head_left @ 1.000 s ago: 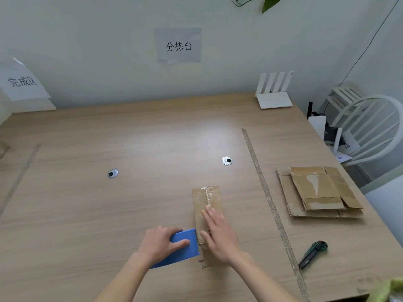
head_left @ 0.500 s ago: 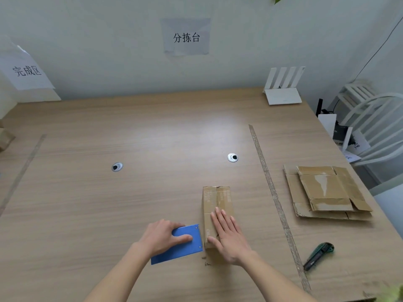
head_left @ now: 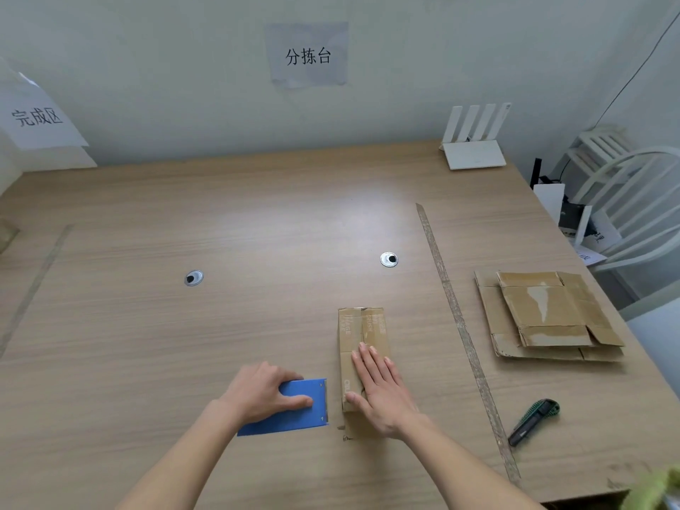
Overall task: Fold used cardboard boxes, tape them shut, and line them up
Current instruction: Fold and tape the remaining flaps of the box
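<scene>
Our right hand (head_left: 382, 393) lies flat, fingers straight, pressing box (head_left: 362, 347) near table (head_left: 184, 362) front edge. Our left hand (head_left: 263, 393) grips blue scraper (head_left: 294, 410) just left of box. Flat cardboard (head_left: 544, 318) right of box.

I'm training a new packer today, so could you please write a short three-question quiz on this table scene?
1. True or false: the right hand lies flat on the cardboard box.
2. What does the left hand hold? A) blue scraper B) utility knife C) router
3. On which side of the tape line do the flattened boxes lie?

Key: 1 true; 2 A; 3 right.
</scene>
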`<state>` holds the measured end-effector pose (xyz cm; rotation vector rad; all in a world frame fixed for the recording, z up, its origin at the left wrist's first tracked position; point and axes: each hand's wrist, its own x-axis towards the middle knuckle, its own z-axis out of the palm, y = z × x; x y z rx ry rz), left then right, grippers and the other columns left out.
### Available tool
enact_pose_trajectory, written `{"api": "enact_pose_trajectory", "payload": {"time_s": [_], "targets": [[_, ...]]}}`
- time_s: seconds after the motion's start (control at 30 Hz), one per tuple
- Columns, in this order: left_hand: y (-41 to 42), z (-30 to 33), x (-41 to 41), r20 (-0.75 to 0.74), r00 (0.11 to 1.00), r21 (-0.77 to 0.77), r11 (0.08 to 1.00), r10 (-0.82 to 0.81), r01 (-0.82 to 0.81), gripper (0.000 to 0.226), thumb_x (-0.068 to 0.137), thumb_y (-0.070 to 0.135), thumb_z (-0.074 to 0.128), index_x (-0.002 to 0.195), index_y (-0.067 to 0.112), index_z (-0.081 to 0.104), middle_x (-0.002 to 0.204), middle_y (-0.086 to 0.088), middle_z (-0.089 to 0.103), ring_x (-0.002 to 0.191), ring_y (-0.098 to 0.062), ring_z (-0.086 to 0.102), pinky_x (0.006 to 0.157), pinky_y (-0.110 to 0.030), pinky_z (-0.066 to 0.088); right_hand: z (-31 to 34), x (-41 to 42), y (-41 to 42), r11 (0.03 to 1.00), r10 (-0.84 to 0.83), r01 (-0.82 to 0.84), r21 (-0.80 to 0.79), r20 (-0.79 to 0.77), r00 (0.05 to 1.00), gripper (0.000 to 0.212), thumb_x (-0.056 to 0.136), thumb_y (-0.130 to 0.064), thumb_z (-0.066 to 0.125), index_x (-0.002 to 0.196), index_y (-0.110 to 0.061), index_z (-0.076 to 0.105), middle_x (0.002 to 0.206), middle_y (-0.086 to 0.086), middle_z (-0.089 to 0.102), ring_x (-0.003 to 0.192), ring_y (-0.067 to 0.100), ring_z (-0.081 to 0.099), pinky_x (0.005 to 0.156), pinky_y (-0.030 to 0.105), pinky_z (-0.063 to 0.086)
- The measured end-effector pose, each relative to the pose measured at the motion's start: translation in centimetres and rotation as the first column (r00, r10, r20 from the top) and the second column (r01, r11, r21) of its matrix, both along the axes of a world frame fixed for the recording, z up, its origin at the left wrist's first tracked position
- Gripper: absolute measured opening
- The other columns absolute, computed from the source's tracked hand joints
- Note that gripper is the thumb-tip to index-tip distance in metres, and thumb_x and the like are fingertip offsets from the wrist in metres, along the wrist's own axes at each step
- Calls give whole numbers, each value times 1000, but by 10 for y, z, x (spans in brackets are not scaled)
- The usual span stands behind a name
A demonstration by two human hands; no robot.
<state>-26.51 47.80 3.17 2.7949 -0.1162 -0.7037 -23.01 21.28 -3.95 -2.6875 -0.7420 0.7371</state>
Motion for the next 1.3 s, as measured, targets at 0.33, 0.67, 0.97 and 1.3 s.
{"api": "enact_pose_trajectory", "payload": {"time_s": [0.33,0.67,0.97,1.3], "targets": [[-47,-49,0,8,999,305,952,-32,28,48,85,63,46,85,17,60,86,-6,67,78,-31,60,62,-36,38,-3,-2,-2,1000,-7,7,19,38,999,87,83,-74,-4,156,-30,-23,156,-15,-40,141,3,-42,113,25,-29],[-27,-97,-23,324,942,237,956,92,-174,48,81,73,45,107,36,64,56,3,63,50,-22,62,43,-23,13,-8,-11,13,972,-210,193,135,132,969,82,91,-61,42,160,-30,10,168,-16,-9,152,2,-15,124,33,-9],[-17,-121,-45,277,928,111,951,250,-290,59,60,63,83,104,35,54,43,9,44,31,-16,39,45,-15,0,-26,-15,45,939,-344,321,128,264,901,90,62,-58,71,138,-17,45,151,1,36,145,25,34,121,48,15],[-23,-143,-66,343,920,151,956,189,-252,74,46,64,91,108,26,76,46,5,43,33,-18,44,44,-20,6,-32,-10,4,991,-106,74,107,329,938,100,71,-76,64,151,-20,41,161,2,32,147,22,28,121,39,15]]}}
